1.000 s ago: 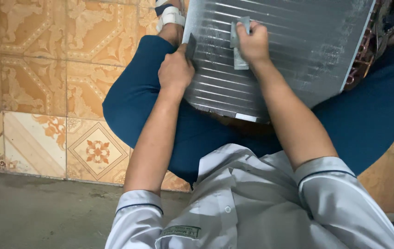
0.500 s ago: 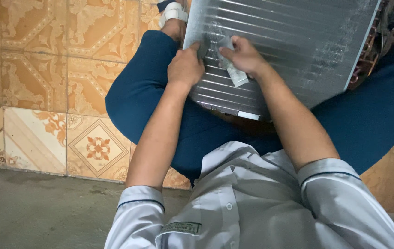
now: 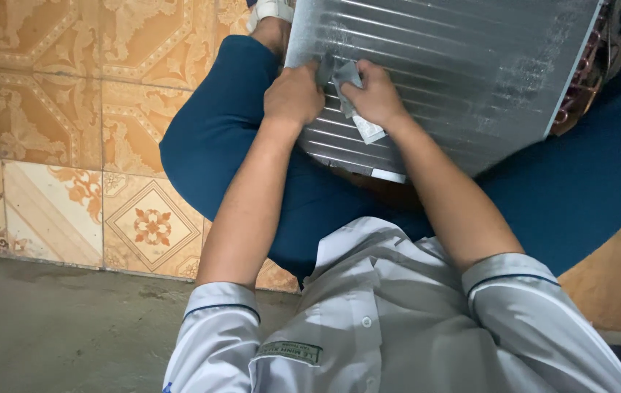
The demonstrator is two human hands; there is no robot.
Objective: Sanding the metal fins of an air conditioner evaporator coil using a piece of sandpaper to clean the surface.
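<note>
- Seen from above: a finned metal coil panel (image 3: 456, 73), silver and ribbed, propped across the lap on dark blue trousers (image 3: 216, 138) and filling the frame from 12 to 2 o'clock.
- Left hand (image 3: 293, 94) clamped on the panel's lower left edge at about 11 o'clock, fingers curled tight together over the rim, knuckles up.
- Right hand (image 3: 377, 94) just beside it at 12 o'clock, fingers folded and pinching a small grey-white cloth (image 3: 354, 102), pressed flat against the fins.
- One pale corner of the cloth hanging below the right hand, toward 6 o'clock, lying on the ribbed face.
- Both hands nearly touching, with the cloth bunched between them at the top.
- Copper tube bends (image 3: 579, 94) showing along the panel's right edge at 2 o'clock, next to dark fittings too blurred to make out.
- Both forearms bare, running down from the hands toward 6 o'clock and ending in the short sleeves of a light grey shirt (image 3: 376, 320) with dark piping.
- A white shoe (image 3: 270, 11) peeking past the knee at 11 o'clock, just left of the panel's top corner.
- Patterned orange and cream floor tiles (image 3: 56, 124) spreading from 8 to 11 o'clock, giving way to bare grey concrete (image 3: 56, 327) at 7 o'clock.
</note>
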